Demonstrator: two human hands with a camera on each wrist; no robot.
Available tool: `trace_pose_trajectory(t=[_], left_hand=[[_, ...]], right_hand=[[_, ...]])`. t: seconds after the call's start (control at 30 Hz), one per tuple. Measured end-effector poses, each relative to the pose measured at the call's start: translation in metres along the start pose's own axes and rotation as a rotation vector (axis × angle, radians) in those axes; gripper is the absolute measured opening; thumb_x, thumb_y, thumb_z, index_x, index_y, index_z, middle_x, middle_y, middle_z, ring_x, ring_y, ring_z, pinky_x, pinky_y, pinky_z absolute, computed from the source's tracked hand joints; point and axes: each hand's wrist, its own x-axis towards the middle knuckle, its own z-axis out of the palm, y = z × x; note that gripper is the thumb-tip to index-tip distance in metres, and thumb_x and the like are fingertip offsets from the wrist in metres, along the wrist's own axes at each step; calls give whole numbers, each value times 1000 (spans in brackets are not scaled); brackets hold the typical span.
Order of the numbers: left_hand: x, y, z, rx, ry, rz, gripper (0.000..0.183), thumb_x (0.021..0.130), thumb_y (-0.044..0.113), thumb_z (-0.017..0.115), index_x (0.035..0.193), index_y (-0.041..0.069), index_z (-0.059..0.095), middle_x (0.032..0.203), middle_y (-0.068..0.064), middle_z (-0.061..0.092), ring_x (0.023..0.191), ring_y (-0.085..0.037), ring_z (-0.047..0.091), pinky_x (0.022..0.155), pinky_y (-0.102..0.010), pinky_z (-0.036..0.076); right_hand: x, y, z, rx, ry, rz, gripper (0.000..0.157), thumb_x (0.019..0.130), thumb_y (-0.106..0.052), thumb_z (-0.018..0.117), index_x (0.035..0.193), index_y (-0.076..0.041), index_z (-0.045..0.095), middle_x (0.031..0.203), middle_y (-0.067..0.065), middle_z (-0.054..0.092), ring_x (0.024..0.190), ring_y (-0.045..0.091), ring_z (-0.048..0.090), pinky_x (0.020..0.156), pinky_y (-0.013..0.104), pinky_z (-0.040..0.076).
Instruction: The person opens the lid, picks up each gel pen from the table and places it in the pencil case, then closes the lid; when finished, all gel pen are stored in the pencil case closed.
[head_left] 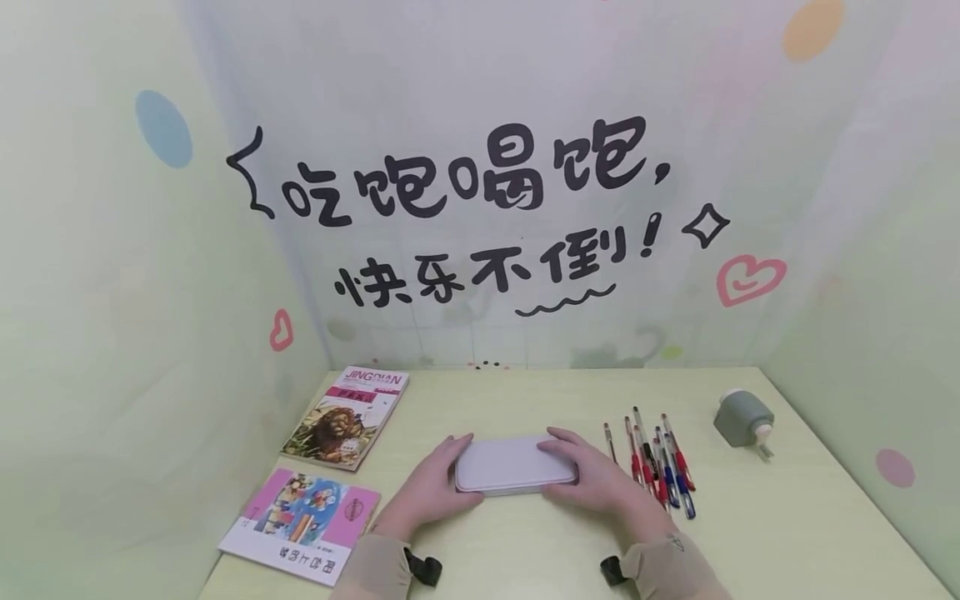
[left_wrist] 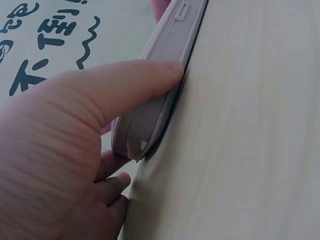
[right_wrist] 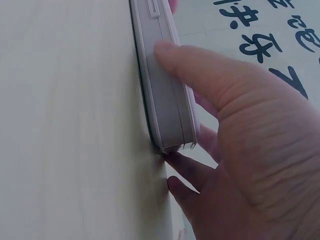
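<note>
A flat, pale lilac pencil case (head_left: 510,467) with rounded corners lies closed on the table, in front of the person. Its left end is gripped by the left hand (head_left: 437,487), thumb along the near side and fingers round the far side. The right hand (head_left: 592,477) holds the other end in the same way. Seen from the left wrist, the thumb (left_wrist: 150,82) presses on the case's side wall (left_wrist: 145,117), near a small clasp (left_wrist: 182,10). In the right wrist view the other thumb (right_wrist: 175,55) also lies against that wall, below the clasp.
Several pens (head_left: 660,467) with red, blue and black grips lie right of the right hand. A grey bottle-like object (head_left: 744,418) with a white nozzle is farther right. At the left lie a lion-cover book (head_left: 345,421) and a pink-and-white book (head_left: 303,521). Printed cloth walls (head_left: 487,333) border the table.
</note>
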Motion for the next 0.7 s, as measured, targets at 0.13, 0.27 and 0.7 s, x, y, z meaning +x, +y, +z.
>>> trace_pose_trajectory(t=[0.13,0.27,0.7], left_hand=[[-3,-3,0,-4,7,-30,107,80,46,95,169,17,44,176,-24,39,163,-50,38,132,-73,34],[-4,-7,0,-2,17,-33,106,81,47,95,169,18,44,176,-23,41,163,-48,40,133,-70,34],[-1,-9,2,-3,21,-32,108,81,50,95,170,18,43,176,-22,41,162,-47,41,133,-70,34]], right_hand=[[-1,-1,1,-26,-1,1,71,91,-38,88,155,-21,63,177,16,41,152,50,53,124,70,47],[0,-5,1,-51,-8,11,71,92,-39,87,157,-20,62,177,16,41,151,51,53,124,72,46],[0,-15,-7,-79,-51,34,71,96,-35,85,160,-21,58,179,18,36,153,52,51,126,73,43]])
